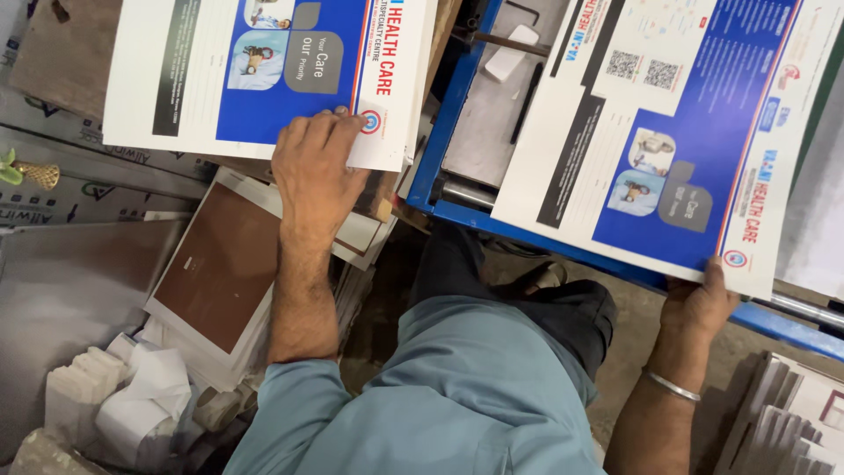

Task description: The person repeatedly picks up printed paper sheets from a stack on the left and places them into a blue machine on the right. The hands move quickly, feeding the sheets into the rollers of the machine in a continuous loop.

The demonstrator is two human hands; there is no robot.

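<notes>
Nearest: teal shirt (457, 396) and dark trousers (519, 290), filling bottom centre. Silver bangle (673, 385) on right wrist. Bottom right, fanned stack of brown-edged cards (782, 413). Bottom left, crumpled white paper scraps (132, 396); beside them one brown-covered booklet (220, 264) atop a white pile, under the left forearm.

Right hand (699, 303) gripping the near edge of right printed sheet stack (677, 123), thumb on top, fingers hidden beneath. Stack resting tilted across blue machine frame (440, 149); grey bed between the two stacks, with one white block (512, 53) and one black rod (526, 101).

Left hand (312, 171) pressed flat, fingers spread, on near corner of left printed sheet stack (264, 70); possibly pinching the top sheets, edge not clear. Two blue-and-white stacks total. Far left, one small brass-coloured object (35, 174) on grey boards.
</notes>
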